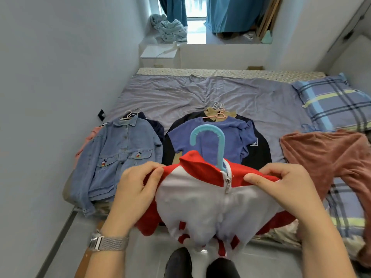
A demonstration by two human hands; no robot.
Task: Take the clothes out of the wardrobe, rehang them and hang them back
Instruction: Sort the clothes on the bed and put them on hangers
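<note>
I hold a red and white zip jacket (212, 201) over the foot of the bed. A light blue plastic hanger (217, 141) sits inside it, its hook sticking up out of the red collar. My left hand (136, 187) pinches the jacket's left shoulder. On the right shoulder my right hand (285, 187) grips the red fabric. The zip is closed at the collar. The lower part of the jacket hangs down towards the floor.
On the grey bed sheet (180, 93) lie a denim jacket (118, 155) on a pink hanger, a blue T-shirt (234, 137) on a dark garment pile, and a rust-brown garment (331, 155). A plaid pillow (333, 101) lies at the right. The wall runs close along the left.
</note>
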